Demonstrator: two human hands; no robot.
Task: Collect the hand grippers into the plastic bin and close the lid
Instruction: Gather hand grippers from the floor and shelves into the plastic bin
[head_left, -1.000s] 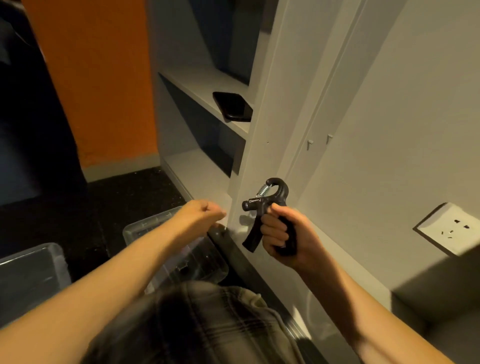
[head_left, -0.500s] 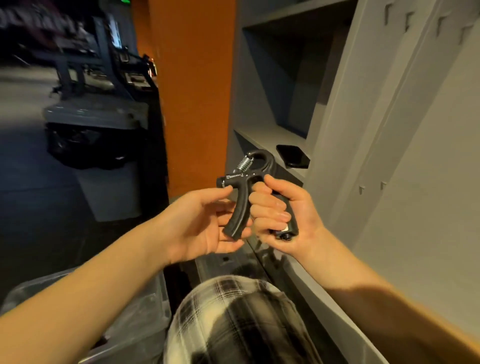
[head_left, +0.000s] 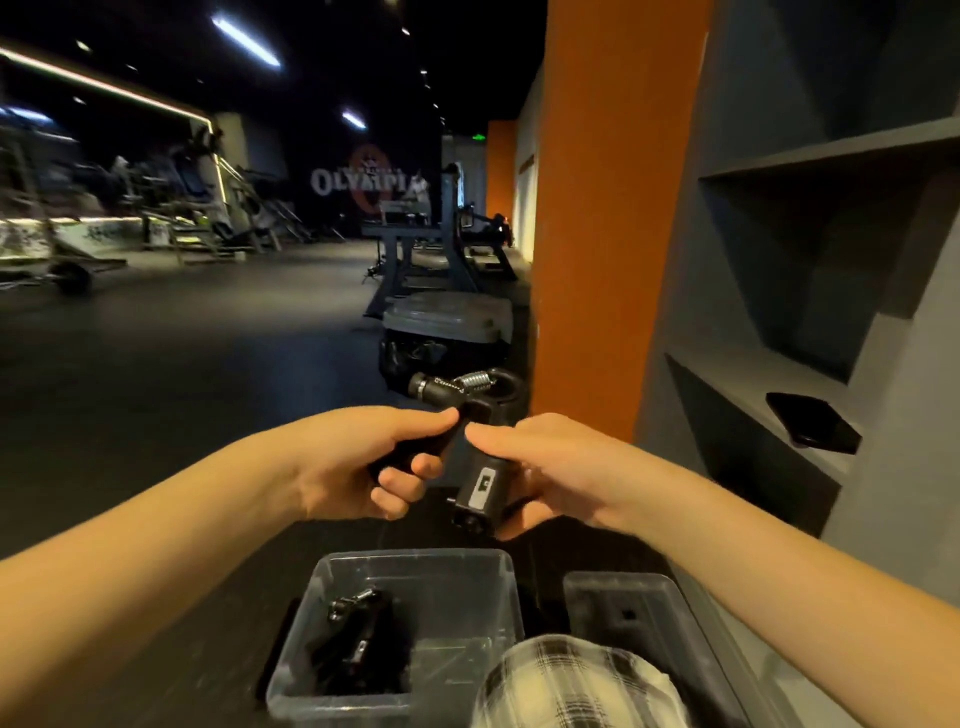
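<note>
Head view, left hand (head_left: 358, 462): gripping one handle of the hand gripper (head_left: 474, 410).
Right hand (head_left: 550, 467): wrapping the other handle, thumb lying on top.
Plastic bin (head_left: 311, 623): sitting open below both hands, holding a second gripper (head_left: 358, 629).
Lid (head_left: 623, 613): lying below the right hand, beside the bin.
</note>
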